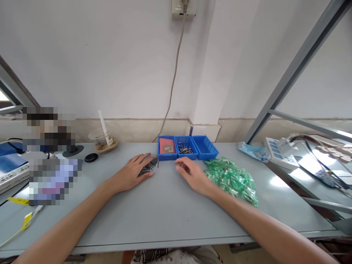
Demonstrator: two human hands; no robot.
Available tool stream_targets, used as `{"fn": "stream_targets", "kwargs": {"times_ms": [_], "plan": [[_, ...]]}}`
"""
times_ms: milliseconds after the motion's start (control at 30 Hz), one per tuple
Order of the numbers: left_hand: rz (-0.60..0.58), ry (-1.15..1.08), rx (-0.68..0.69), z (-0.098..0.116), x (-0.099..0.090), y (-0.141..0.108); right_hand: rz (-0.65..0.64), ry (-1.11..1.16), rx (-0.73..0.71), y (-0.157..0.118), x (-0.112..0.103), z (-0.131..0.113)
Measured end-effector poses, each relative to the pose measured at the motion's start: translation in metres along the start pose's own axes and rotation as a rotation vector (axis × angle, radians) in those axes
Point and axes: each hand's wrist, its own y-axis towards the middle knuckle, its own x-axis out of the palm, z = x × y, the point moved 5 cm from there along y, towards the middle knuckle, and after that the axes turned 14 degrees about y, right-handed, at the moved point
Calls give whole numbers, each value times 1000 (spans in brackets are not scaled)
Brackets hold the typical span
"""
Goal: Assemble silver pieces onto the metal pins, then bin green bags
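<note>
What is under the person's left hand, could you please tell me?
A pile of thin, dark, screw-like pieces pokes out from under the left hand; whatever its palm covers cannot be seen.

From the person, three blue bins (208, 149) stand at twelve o'clock. Also visible: two bare hands (134, 171), one pile of dark fasteners (149, 167), one green packet heap (231, 179) at one, one wall socket (177, 11).

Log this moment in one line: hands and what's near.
left hand: spread at dark metal pieces; right hand: curled near middle blue bin; bin contents: loose metal pieces; green packets: on table
</note>
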Motion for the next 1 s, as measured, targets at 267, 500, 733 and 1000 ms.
{"fn": "stream_targets", "kwargs": {"times_ms": [267,500,733,1000], "plan": [[-26,9,6,1,3,3,-432,-584,-152,14,34,-19],[-11,22,36,3,3,3,-406,-733,-307,27,53,-15],[1,13,47,8,-3,7,-389,-703,-384,13,41,-19],[0,31,57,12,-4,10,-355,-637,-361,2,15,-17]]}}
